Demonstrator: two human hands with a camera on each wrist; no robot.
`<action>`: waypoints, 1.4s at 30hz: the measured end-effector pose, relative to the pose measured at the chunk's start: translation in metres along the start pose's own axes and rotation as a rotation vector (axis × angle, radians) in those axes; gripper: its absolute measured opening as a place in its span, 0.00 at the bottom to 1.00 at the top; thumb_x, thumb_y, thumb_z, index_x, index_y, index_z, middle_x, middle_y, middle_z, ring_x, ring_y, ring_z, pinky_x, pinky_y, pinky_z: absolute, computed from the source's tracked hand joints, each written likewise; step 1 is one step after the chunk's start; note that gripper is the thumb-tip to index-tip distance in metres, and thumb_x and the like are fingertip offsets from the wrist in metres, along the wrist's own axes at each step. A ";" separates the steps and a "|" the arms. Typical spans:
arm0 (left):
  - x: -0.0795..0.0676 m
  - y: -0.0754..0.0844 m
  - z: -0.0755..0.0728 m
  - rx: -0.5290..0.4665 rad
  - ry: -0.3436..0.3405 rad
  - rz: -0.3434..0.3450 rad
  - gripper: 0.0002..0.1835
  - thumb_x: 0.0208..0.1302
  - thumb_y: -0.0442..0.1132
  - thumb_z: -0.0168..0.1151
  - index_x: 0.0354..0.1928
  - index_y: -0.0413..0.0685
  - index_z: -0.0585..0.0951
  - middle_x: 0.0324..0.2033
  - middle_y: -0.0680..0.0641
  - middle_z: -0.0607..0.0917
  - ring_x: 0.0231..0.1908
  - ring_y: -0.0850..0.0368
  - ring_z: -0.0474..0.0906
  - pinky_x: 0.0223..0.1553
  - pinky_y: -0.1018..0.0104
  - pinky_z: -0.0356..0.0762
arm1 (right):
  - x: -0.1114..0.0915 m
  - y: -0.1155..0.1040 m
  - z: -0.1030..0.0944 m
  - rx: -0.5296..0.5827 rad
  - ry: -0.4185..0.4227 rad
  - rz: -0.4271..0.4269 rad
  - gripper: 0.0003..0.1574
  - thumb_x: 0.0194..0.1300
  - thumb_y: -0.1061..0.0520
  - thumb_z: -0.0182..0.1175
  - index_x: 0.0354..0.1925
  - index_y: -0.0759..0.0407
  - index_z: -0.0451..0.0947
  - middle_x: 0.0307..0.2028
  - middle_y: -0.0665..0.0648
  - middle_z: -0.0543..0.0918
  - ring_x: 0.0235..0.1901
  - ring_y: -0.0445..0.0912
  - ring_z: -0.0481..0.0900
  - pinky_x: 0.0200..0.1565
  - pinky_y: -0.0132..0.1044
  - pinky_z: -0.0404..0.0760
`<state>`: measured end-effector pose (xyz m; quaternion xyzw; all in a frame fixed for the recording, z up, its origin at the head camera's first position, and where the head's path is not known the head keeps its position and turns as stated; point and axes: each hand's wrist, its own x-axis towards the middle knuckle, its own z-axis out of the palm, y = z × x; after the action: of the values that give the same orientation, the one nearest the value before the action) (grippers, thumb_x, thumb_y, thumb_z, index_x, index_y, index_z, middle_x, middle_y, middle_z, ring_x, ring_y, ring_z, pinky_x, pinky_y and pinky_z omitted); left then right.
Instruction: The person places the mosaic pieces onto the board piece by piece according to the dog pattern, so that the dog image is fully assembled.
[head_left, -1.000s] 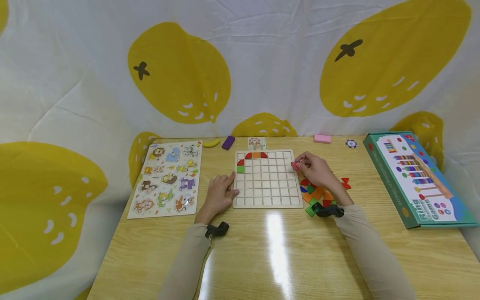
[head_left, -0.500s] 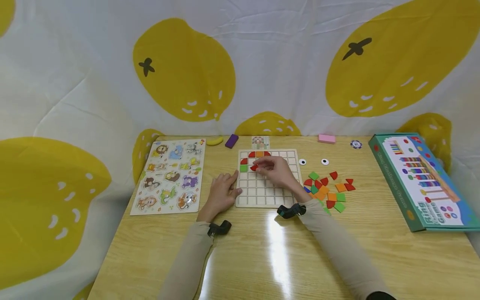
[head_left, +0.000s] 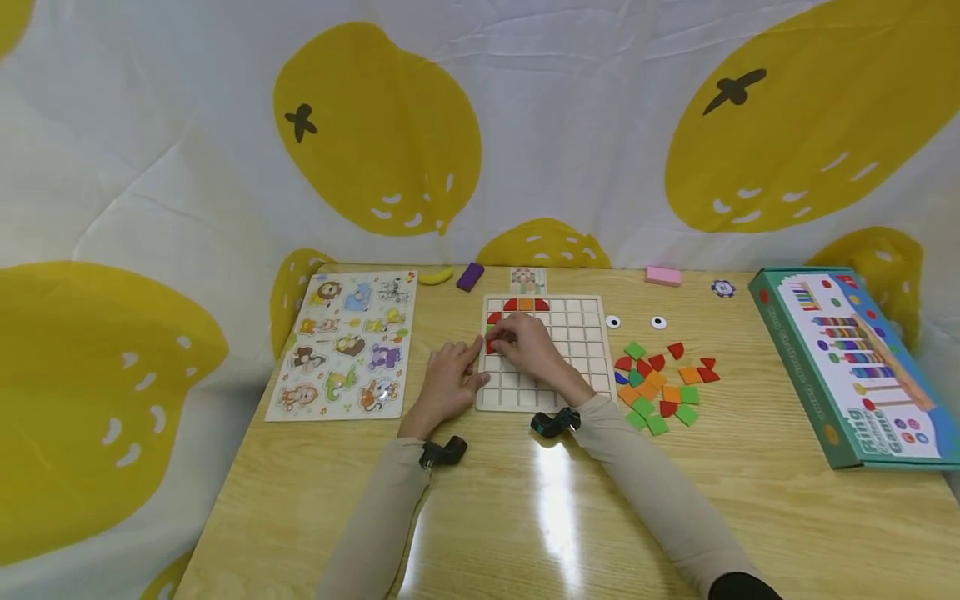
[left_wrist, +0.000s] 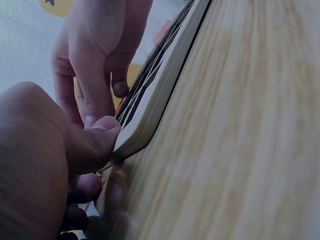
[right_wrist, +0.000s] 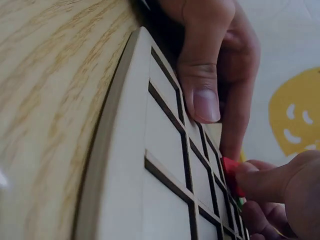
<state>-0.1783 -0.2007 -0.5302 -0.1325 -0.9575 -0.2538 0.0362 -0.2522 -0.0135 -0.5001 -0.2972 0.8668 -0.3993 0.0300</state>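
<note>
A wooden grid board [head_left: 540, 408] lies on the table in the head view. Red and orange tiles [head_left: 527, 305] fill cells along its top row, and another red tile [head_left: 494, 317] sits at its left. My right hand [head_left: 525, 343] pinches a red tile [right_wrist: 231, 176] between thumb and fingertips at the left column, next to a green tile [head_left: 490, 331] that the hand partly covers. My left hand [head_left: 447, 385] rests at the board's left edge, its index finger and thumb extended against the rim. In the right wrist view, the left index fingertip is right beside the held tile.
Loose red, green, orange and blue tiles [head_left: 655, 386] lie right of the board, below two eye discs [head_left: 658, 322]. A picture card [head_left: 528, 280] stands behind it. An animal puzzle [head_left: 341, 346] lies left, a game box [head_left: 855, 367] right. Purple [head_left: 470, 277] and pink blocks [head_left: 663, 276] lie behind.
My right hand has carried the red tile leftward from the board's right edge, across the grid, to the left column below the green tile. My left hand has stayed at the left edge.
</note>
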 end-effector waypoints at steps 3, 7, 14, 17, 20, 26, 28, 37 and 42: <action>0.001 0.000 0.001 0.013 0.005 0.014 0.36 0.66 0.52 0.61 0.73 0.48 0.65 0.28 0.55 0.69 0.33 0.58 0.61 0.42 0.61 0.57 | -0.001 0.001 0.001 -0.014 0.011 0.013 0.10 0.62 0.59 0.68 0.44 0.57 0.87 0.40 0.56 0.79 0.37 0.46 0.78 0.40 0.40 0.76; 0.001 0.000 0.001 0.013 0.007 0.010 0.36 0.66 0.52 0.61 0.73 0.47 0.66 0.28 0.54 0.69 0.32 0.57 0.61 0.41 0.61 0.57 | -0.001 0.003 0.001 -0.016 0.016 0.028 0.11 0.62 0.58 0.69 0.44 0.57 0.88 0.38 0.56 0.78 0.36 0.47 0.77 0.39 0.40 0.75; 0.002 0.000 -0.001 0.013 -0.001 0.006 0.36 0.66 0.52 0.61 0.73 0.48 0.65 0.28 0.55 0.69 0.32 0.58 0.60 0.41 0.61 0.56 | 0.000 0.004 0.005 -0.015 0.044 0.038 0.09 0.60 0.57 0.71 0.39 0.56 0.89 0.35 0.54 0.79 0.35 0.46 0.76 0.38 0.39 0.74; 0.002 0.003 -0.004 0.009 0.000 0.005 0.36 0.67 0.51 0.61 0.73 0.47 0.65 0.28 0.54 0.69 0.31 0.57 0.60 0.40 0.61 0.56 | 0.000 0.005 0.005 0.010 0.077 0.031 0.07 0.58 0.58 0.72 0.37 0.57 0.90 0.36 0.54 0.79 0.35 0.46 0.77 0.38 0.39 0.76; 0.001 0.004 -0.005 0.006 -0.004 -0.003 0.36 0.67 0.50 0.61 0.73 0.47 0.65 0.28 0.54 0.69 0.32 0.57 0.60 0.41 0.60 0.55 | 0.000 0.006 0.005 0.031 0.078 0.014 0.07 0.58 0.58 0.72 0.37 0.57 0.90 0.37 0.55 0.79 0.35 0.47 0.77 0.38 0.39 0.76; -0.001 0.005 -0.005 -0.002 -0.022 -0.027 0.36 0.67 0.50 0.61 0.74 0.49 0.63 0.28 0.54 0.69 0.33 0.57 0.60 0.42 0.60 0.56 | -0.014 0.017 -0.024 0.056 0.079 0.004 0.14 0.59 0.55 0.72 0.44 0.56 0.88 0.38 0.55 0.81 0.35 0.45 0.78 0.37 0.39 0.77; -0.001 0.004 -0.004 -0.008 -0.022 -0.031 0.37 0.67 0.50 0.61 0.74 0.49 0.62 0.29 0.54 0.69 0.33 0.57 0.61 0.43 0.60 0.57 | -0.022 0.026 -0.045 0.048 0.106 0.026 0.16 0.59 0.55 0.72 0.46 0.57 0.87 0.38 0.57 0.81 0.35 0.46 0.79 0.36 0.40 0.78; -0.003 0.001 -0.004 -0.012 -0.015 -0.048 0.37 0.66 0.49 0.62 0.74 0.51 0.63 0.29 0.54 0.68 0.33 0.57 0.60 0.43 0.61 0.56 | -0.053 0.085 -0.118 -0.208 0.095 0.233 0.21 0.63 0.61 0.67 0.54 0.64 0.82 0.41 0.66 0.78 0.40 0.57 0.80 0.41 0.51 0.78; -0.001 0.004 -0.001 -0.011 -0.011 -0.032 0.37 0.67 0.50 0.61 0.74 0.51 0.63 0.28 0.54 0.68 0.33 0.57 0.60 0.42 0.61 0.55 | -0.064 0.096 -0.127 -0.236 0.065 0.275 0.17 0.65 0.59 0.65 0.50 0.66 0.83 0.39 0.65 0.77 0.39 0.57 0.78 0.42 0.51 0.77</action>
<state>-0.1760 -0.1985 -0.5278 -0.1186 -0.9583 -0.2587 0.0260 -0.2835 0.1558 -0.4940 -0.1642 0.9407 -0.2962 0.0214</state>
